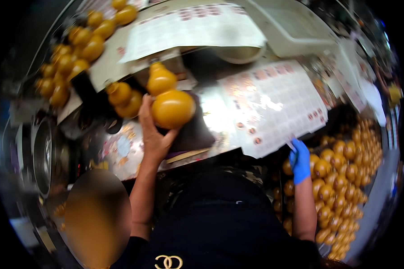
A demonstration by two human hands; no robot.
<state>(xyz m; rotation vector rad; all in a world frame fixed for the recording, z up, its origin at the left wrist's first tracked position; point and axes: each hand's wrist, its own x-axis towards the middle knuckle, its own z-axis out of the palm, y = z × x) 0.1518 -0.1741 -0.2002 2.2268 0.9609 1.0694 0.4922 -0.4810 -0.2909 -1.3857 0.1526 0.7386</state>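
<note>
My left hand, bare, has its fingers spread round the lower bulb of a glossy amber-brown gourd. The gourd stands up from the hand, its narrow neck pointing away from me, above a dark pad on the table. Just left of it is another gourd. At the near corner of a sheet of round reddish stickers, my right hand wears a blue glove. Its fingers are drawn together at a small pale bit by the sheet's edge, too blurred to name.
Several gourds cluster at the far left. A second sticker sheet partly covers a pale bowl, near a translucent plastic bin. A large heap of gourds fills the right side, below table height. A round metal pan stands at left.
</note>
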